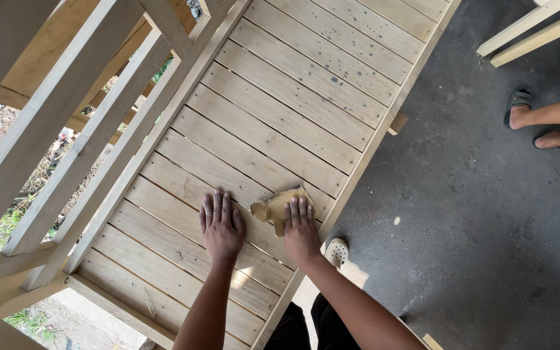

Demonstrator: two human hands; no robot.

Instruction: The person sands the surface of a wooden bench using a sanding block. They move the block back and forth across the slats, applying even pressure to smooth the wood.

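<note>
Slatted wooden panel [280, 123] (pale) — left hand [220, 225] flat, open; right hand [300, 228] pressing sandpaper sheet [279, 205] — fingers spread

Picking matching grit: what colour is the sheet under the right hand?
Tan-yellow sandpaper, seen in the head view.

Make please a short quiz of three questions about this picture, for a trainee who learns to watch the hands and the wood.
1. True or false: the left hand lies flat and empty on the pale slatted wooden panel.
2. What does the right hand press on?
A. a metal hammer
B. a crumpled tan sheet of sandpaper
C. a paint brush
3. Whose feet in dark sandals show at the upper right on the grey concrete floor: the worker's or another person's?

Key
1. True.
2. B.
3. Another person's; the worker's own white perforated clog shows by the panel's edge, below the right hand.
</note>
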